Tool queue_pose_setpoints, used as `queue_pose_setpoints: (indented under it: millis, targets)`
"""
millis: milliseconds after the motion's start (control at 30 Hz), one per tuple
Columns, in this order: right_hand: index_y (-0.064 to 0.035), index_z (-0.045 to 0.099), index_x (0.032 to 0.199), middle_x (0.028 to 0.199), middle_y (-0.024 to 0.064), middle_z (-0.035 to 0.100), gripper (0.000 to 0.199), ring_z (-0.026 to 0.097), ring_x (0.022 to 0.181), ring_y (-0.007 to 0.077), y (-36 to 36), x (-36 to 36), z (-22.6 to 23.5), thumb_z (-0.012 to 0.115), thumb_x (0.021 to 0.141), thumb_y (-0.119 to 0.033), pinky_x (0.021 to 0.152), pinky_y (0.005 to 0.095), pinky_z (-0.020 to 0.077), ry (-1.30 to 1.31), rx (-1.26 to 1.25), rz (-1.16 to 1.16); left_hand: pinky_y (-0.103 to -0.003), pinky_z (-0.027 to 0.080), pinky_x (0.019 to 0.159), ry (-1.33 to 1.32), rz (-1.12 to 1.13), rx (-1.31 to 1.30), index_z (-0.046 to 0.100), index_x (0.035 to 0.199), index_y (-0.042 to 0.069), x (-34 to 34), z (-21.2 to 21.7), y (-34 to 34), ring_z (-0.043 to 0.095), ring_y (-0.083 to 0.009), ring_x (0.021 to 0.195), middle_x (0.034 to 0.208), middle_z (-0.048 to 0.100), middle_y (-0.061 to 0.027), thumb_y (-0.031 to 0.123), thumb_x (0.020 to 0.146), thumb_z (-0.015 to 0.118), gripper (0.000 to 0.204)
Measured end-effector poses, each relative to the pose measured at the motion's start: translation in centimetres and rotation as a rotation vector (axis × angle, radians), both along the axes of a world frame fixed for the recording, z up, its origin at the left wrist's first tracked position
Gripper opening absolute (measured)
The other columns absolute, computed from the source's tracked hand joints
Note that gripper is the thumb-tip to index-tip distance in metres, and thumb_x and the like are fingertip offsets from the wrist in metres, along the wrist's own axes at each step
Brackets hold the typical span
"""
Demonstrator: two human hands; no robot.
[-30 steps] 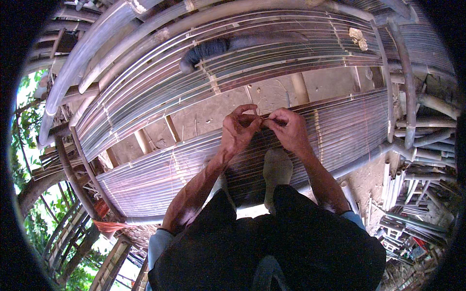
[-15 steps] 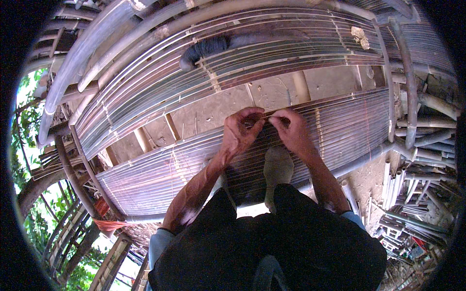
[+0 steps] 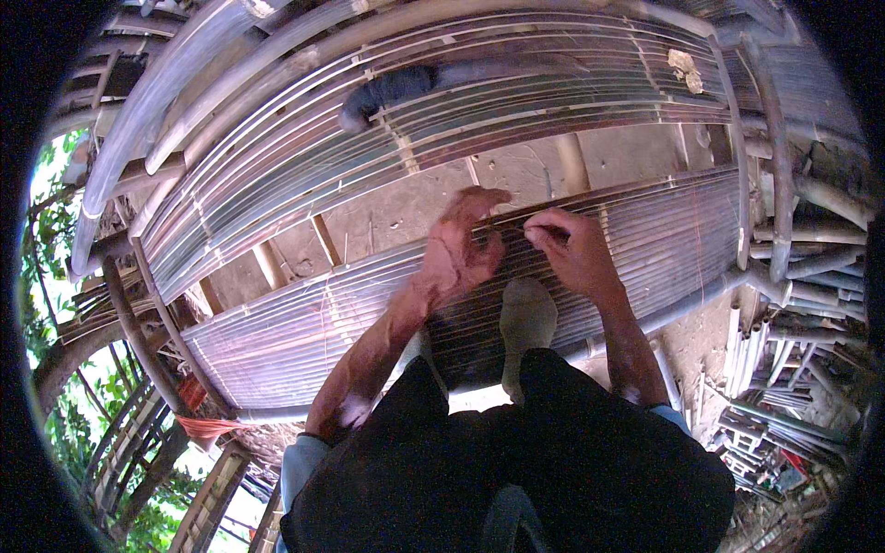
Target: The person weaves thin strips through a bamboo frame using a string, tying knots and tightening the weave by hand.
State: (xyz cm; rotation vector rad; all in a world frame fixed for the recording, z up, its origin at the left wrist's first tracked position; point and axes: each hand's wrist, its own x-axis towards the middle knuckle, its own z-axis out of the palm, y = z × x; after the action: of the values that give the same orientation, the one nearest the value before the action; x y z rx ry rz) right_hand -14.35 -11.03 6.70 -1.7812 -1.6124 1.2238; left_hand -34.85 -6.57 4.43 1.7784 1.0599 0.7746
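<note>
- Near slatted panel (image 3: 668, 235): runs across the middle of the frame, rising toward the right. Work centres on its upper edge, just above frame centre.
- Left hand (image 3: 461, 241): open, index finger reaching rightward, thumb apart below it; blurred. No held item made out.
- Right hand (image 3: 579, 251): just right of the left hand, the two apart. Fingers curled, thumb and index drawn together as a pinch. Cannot tell whether a fine strand lies between the tips.
- Step in hand (judgement): fine fingerwork at the panel edge, perhaps tying or threading; the parted hands suggest a pause between two pinches.
- Next move (judgement): calls for the left thumb and index to close on something thin at the edge, the right tips steadying beside them.
- Pale-covered foot (image 3: 529, 318): on the panel, below the hands, lower centre of frame.
- Far slatted panel (image 3: 277, 166): upper half of frame, a strip of bare ground (image 3: 387, 207) between it and the near one. Dark wrapped piece (image 3: 406, 86) lies across it, upper centre.
- Orange cords (image 3: 217, 429): lower left, by the near panel's corner.
</note>
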Motion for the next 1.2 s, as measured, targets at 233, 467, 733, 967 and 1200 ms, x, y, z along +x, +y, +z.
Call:
queue_pose_setpoints:
  millis: [233,467,733,967,1200]
  targets:
    - [0.0006,0.068,0.1,0.089,0.0103,0.072,0.019,0.068,0.082,0.0171,1.3,-0.2,0.6,0.069,0.091,-0.016,0.076,0.0312,0.0523,0.082,0.039,-0.088,-0.038,0.054,0.077,-0.158,0.016,-0.45,0.068,0.109,0.002,1.2,0.0,-0.7,0.067,-0.0256,0.089,0.088,0.071,-0.0108,0.002,0.08,0.072,0.029]
    - [-0.0022,0.067,0.094,0.075,0.0018,0.061,0.02,0.058,0.07,0.0119,0.5,1.2,-2.1,0.062,0.097,-0.021,0.066,0.0268,0.0479,0.295,-0.368,-0.108,-0.04,0.036,0.092,0.046,0.082,0.032,0.078,0.086,0.014,0.3,-2.5,-0.4,0.06,-0.0208,0.092,0.089,0.071,-0.0042,0.012,0.074,0.081,0.012]
    - [-0.0026,0.069,0.096,0.079,0.0034,0.064,0.018,0.059,0.072,0.0111,0.8,0.2,-2.2,0.065,0.095,-0.02,0.069,0.0249,0.0492,0.954,-0.551,-0.448,-0.044,0.026,0.1,0.165,0.138,-0.016,0.079,0.088,0.017,0.1,-3.7,-1.1,0.055,-0.0191,0.11,0.093,0.071,-0.0027,0.022,0.077,0.08,0.012]
    - [0.0007,0.071,0.103,0.091,0.0082,0.072,0.02,0.067,0.086,0.0126,0.7,-2.1,-3.6,0.072,0.089,-0.014,0.078,0.0287,0.0541,0.176,-0.009,-0.005,-0.044,0.025,0.101,0.228,0.121,-0.042,0.078,0.093,0.014,-0.7,-4.8,-1.3,0.056,-0.0201,0.11,0.102,0.072,-0.0049,0.022,0.081,0.076,0.015]
    - [0.0009,0.06,0.096,0.087,0.0083,0.068,0.021,0.069,0.083,0.0146,0.3,-2.6,-4.4,0.076,0.084,-0.007,0.077,0.0294,0.0546,0.141,0.034,-0.175,-0.044,0.033,0.099,0.101,0.011,-0.186,0.078,0.093,0.014,-0.6,-4.4,-0.5,0.059,-0.0215,0.104,0.098,0.071,-0.0041,0.02,0.085,0.073,0.011]
